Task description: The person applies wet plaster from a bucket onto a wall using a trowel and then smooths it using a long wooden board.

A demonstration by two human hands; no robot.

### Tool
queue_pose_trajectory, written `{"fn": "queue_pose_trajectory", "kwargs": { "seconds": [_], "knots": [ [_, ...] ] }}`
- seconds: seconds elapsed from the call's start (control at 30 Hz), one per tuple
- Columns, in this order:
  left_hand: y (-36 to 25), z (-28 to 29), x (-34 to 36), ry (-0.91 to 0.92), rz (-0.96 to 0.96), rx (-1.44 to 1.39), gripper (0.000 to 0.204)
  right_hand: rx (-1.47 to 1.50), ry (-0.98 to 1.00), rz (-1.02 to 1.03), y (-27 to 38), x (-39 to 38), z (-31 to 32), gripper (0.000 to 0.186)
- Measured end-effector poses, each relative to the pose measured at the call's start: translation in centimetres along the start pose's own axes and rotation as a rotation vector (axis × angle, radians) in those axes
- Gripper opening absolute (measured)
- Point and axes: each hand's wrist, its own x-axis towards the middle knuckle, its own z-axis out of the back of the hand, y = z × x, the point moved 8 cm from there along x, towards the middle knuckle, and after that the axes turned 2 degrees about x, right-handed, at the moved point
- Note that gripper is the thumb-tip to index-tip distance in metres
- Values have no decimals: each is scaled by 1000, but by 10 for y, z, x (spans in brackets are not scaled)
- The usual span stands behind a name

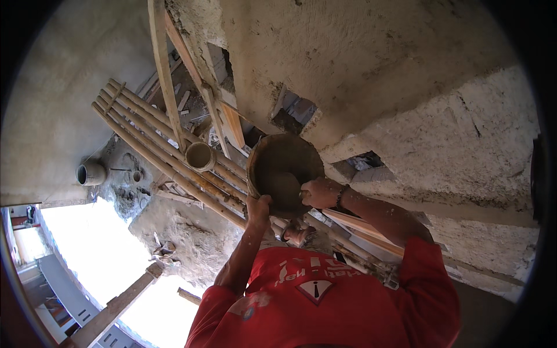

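Observation:
A round bucket [255, 168], crusted with dried mortar, is held in front of me with its mouth facing up. My left hand [259, 210] grips its near left rim, thumb on top. My right hand [320, 193] is closed at the bucket's right side, with the fingers over the inside. Beside those fingers a rounded grey shape [283, 184] shows in the bucket; whether it is a tool or wet mortar I cannot tell. What the right fingers hold is too dark to make out.
Bamboo poles [174, 159] form a scaffold around my feet, carrying a smaller bucket [200, 156]. Slanting timbers [165, 69] rise beyond it. A rough plastered slope [371, 75] with square openings lies to the right. Far below left stands another bucket [91, 173] on the floor.

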Motion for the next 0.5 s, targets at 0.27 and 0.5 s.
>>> {"fn": "queue_pose_trajectory", "kwargs": {
  "seconds": [0.27, 0.5],
  "knots": [
    [-40, -19, -18, 122, -18, -37, 37, -262, -296, -38, -48, -1, 5, 29],
    [-54, -28, -33, 64, -55, 41, 34, 123, -145, 99, -7, -46, 21, 34]
  ]
}}
